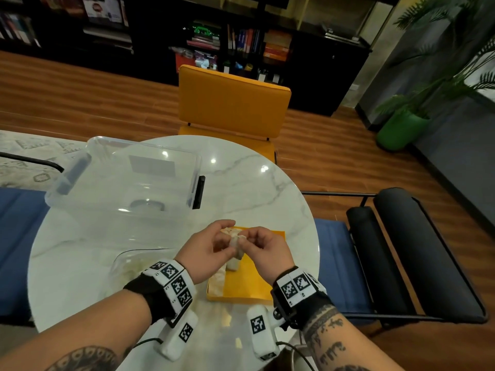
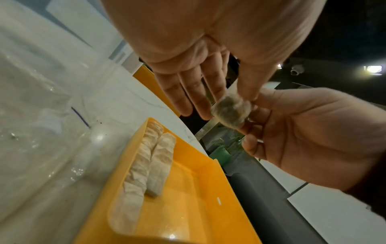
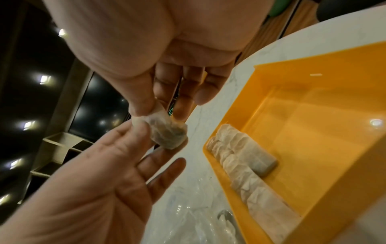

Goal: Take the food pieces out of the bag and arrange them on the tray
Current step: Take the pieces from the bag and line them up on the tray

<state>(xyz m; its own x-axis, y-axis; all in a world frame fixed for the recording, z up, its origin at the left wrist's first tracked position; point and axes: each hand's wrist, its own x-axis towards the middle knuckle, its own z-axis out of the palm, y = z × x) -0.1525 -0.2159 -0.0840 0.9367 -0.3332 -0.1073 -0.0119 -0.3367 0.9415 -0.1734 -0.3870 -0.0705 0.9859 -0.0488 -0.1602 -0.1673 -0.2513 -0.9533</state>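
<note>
A pale wrapped food piece (image 1: 237, 243) hangs above the yellow tray (image 1: 251, 287), pinched from both sides. My left hand (image 1: 217, 246) holds it between thumb and forefinger, the other fingers straight; my right hand (image 1: 255, 243) pinches its other end. In the left wrist view the food piece (image 2: 230, 112) sits between my left hand (image 2: 227, 97) and right hand (image 2: 303, 140). In the right wrist view my right hand (image 3: 160, 109) grips the piece (image 3: 167, 133). Several pale food pieces (image 2: 144, 165) lie in rows along the tray's left side (image 3: 240, 158). The clear bag (image 1: 128, 266) lies left of the tray.
A large clear plastic container (image 1: 126, 178) stands at the back left of the round marble table (image 1: 254, 183). An orange chair (image 1: 230, 103) is behind the table, and a black chair (image 1: 401, 250) stands to the right. The tray's right part (image 2: 198, 206) is bare.
</note>
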